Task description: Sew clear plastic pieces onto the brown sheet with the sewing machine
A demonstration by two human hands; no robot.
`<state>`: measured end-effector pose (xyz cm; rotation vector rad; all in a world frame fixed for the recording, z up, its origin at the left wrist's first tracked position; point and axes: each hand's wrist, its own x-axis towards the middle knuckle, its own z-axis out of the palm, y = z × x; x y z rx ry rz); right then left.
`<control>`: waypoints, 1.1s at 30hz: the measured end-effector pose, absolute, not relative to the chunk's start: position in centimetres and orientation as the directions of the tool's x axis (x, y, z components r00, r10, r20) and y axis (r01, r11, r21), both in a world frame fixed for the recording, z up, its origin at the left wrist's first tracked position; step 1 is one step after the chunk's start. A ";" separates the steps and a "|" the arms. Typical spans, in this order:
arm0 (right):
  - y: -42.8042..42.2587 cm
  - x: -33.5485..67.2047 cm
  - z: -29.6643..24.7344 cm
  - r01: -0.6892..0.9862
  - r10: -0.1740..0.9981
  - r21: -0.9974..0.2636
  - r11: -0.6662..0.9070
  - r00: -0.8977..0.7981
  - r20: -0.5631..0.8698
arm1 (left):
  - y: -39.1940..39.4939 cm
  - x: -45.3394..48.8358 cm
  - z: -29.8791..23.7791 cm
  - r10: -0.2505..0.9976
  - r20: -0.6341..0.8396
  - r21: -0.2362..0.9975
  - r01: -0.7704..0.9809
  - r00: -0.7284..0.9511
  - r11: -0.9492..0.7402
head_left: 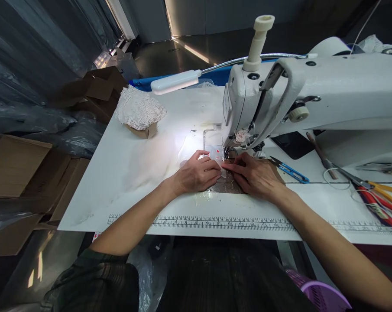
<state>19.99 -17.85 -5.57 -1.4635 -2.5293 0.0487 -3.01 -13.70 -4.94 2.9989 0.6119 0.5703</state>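
A white sewing machine (264,95) stands on the table, its needle and presser foot (227,151) just beyond my hands. My left hand (200,172) lies palm down left of the foot, fingers stretched forward over a thin, pale piece of fabric (222,173). From the right, my right hand (256,175) meets it, index finger and thumb pinched at the fabric's edge just in front of the foot. Much of the fabric is hidden under my fingers, and the bright lamp light washes out its outline. Both hands rest on the metal machine bed (228,188).
White lace pieces (140,106) fill a small box at the back left. Blue thread snips (289,170) lie right of my right hand, with orange-handled scissors (386,188) farther right. A lamp (176,82) hangs above. A printed ruler (196,222) runs along the front edge.
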 end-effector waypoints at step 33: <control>-18.9 20.4 -6.2 0.716 0.754 -0.247 0.653 -0.585 0.299 | -13.7 -2.6 -5.7 0.530 0.428 0.101 0.544 0.732 -0.833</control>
